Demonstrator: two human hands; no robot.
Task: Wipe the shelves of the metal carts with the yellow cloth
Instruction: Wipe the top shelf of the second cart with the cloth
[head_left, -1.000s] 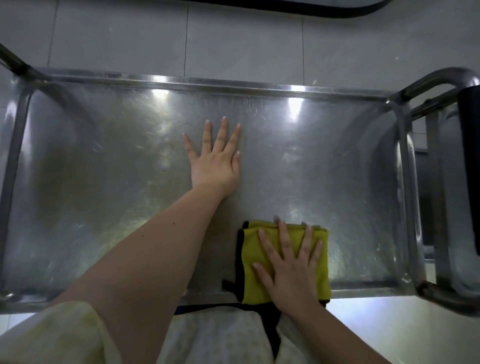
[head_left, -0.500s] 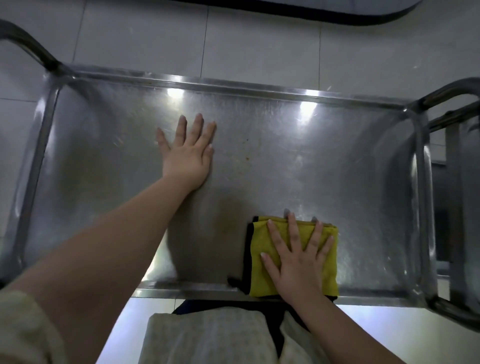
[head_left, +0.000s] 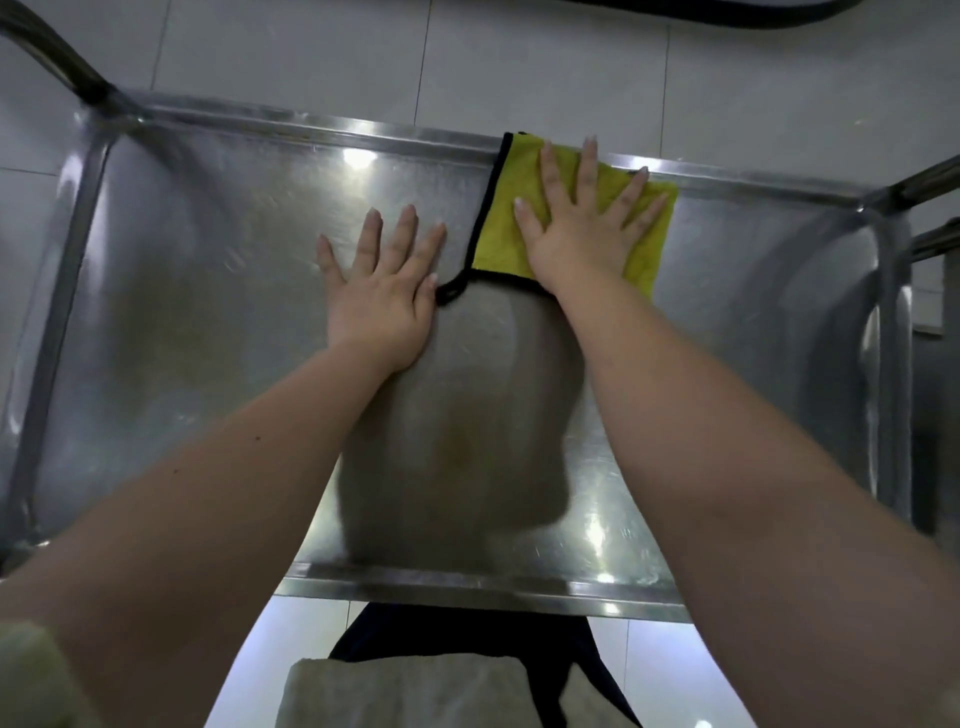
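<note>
One steel cart shelf (head_left: 208, 322) fills most of the frame, its raised rim running across the top and bottom, and a person leans over it with two bare arms reaching up from the lower corners. There is one yellow cloth (head_left: 501, 228), edged in black, lying in the upper right-centre of the frame, its top edge riding up against the far rim of the shelf. The right hand (head_left: 582, 228) lies flat on top of it, palm down, fingers fanned wide apart, the tips of the longest ones reaching the rim. The left hand (head_left: 382, 291) sits just left of the cloth, in the middle of the frame, palm pressed straight on the bare metal with its fingers also spread, though less widely; a black loop at the cloth's lower left corner lies just beside this hand. A dark, dull reflection spreads on the metal between the two forearms. At the far right edge of the frame the tubular rails of a second cart (head_left: 935, 228) show. Pale floor tiles (head_left: 519, 62) run along the top.
</note>
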